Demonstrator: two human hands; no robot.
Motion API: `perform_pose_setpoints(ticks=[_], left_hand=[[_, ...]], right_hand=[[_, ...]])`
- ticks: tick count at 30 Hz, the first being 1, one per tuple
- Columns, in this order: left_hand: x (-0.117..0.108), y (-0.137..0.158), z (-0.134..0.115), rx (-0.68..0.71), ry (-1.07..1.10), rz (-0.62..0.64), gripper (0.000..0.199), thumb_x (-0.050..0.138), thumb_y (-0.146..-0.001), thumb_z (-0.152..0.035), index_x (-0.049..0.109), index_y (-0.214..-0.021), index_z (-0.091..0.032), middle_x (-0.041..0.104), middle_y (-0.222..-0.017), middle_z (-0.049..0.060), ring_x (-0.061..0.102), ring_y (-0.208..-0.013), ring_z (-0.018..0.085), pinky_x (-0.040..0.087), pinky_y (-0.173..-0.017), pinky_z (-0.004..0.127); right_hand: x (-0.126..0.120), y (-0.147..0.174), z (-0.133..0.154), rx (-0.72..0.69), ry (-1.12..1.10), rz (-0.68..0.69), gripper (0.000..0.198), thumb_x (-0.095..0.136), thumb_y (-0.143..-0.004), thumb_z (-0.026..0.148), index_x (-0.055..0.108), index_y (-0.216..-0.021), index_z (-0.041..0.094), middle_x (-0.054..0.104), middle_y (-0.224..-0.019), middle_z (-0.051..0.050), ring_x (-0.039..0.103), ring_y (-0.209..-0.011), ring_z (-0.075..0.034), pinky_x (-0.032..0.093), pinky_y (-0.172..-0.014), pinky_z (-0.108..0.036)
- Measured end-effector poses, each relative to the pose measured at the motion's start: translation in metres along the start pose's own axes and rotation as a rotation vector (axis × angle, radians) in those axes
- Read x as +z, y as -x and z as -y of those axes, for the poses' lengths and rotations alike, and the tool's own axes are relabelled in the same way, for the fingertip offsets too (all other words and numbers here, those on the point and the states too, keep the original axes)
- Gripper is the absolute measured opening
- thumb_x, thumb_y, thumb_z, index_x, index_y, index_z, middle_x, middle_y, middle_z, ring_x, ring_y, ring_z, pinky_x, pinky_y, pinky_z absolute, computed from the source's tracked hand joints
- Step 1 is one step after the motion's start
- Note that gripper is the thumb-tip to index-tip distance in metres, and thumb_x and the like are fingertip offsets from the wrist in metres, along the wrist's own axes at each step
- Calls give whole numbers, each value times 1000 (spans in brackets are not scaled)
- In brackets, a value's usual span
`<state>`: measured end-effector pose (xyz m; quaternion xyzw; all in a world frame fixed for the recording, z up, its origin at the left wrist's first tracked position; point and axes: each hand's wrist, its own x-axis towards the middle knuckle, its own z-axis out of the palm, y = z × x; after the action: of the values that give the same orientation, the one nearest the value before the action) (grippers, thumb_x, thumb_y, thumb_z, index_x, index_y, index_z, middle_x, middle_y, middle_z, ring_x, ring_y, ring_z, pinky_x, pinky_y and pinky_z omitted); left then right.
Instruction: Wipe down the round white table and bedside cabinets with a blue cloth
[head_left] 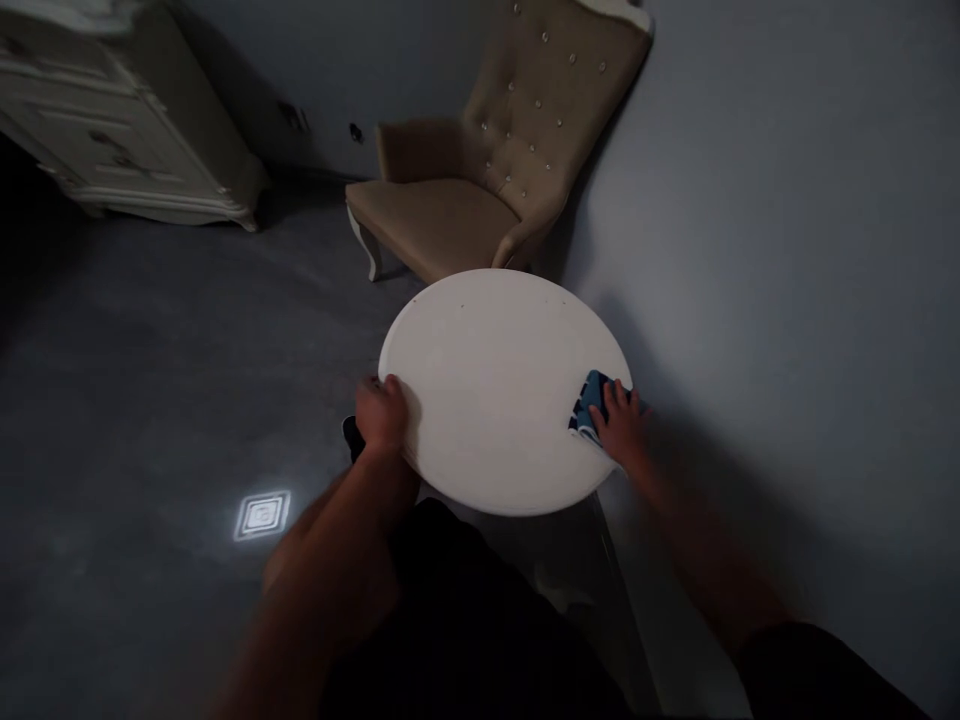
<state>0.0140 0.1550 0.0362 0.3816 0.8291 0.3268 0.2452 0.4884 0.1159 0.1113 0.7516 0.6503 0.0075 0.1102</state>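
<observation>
The white tabletop [495, 390] faces up, apparently near-circular.

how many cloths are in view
1: the cloth on the table, near its right rim, partly covered by the right grip. Any under the table would be hidden.

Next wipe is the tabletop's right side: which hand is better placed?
Probably the right. The right hand lies spread on the blue cloth, near the right edge of the round white tabletop, while the left hand holds the opposite edge, away from the cloth.
</observation>
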Motion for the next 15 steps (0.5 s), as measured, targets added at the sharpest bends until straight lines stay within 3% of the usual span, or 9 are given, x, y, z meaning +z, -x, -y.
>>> perform_pose_setpoints(ticks=[3, 5, 7, 11, 15], left_hand=[[-11, 20, -20, 325, -147, 9, 66, 63, -106, -40, 62, -165, -12, 56, -174, 28, 49, -164, 44, 36, -137, 58], [-15, 29, -28, 547, -220, 133, 65, 64, -105, -37, 63, -167, -16, 50, -182, 23, 39, -173, 41, 24, -144, 58], [-16, 32, -32, 670, -285, 249, 61, 59, -108, -37, 67, -166, -21, 52, -183, 18, 36, -175, 39, 18, -146, 58], [-15, 30, -33, 683, -376, 290, 62, 55, -111, -43, 66, -169, -24, 51, -184, 15, 35, -176, 38, 15, -147, 60], [-16, 32, -36, 666, -441, 303, 65, 51, -114, -47, 62, -174, -22, 45, -188, 16, 32, -178, 39, 14, -147, 61]], right_hand=[[3, 39, 18, -26, -52, -8, 78, 26, -120, 63, 36, -186, 23, 22, -197, -16, 17, -178, -55, 25, -132, -93], [2, 50, 32, -39, -88, -16, 78, 28, -119, 63, 36, -187, 24, 23, -197, -16, 17, -178, -58, 22, -131, -96], [-3, 51, 47, -54, -116, -18, 79, 31, -119, 62, 37, -186, 21, 24, -196, -17, 17, -177, -60, 19, -129, -99], [-15, 39, 89, -147, -167, -21, 80, 37, -118, 62, 41, -185, 19, 24, -196, -18, 16, -176, -61, 14, -131, -98], [-30, 31, 153, -287, -253, -33, 81, 42, -117, 64, 43, -184, 17, 25, -195, -18, 16, -176, -62, 11, -132, -97]])
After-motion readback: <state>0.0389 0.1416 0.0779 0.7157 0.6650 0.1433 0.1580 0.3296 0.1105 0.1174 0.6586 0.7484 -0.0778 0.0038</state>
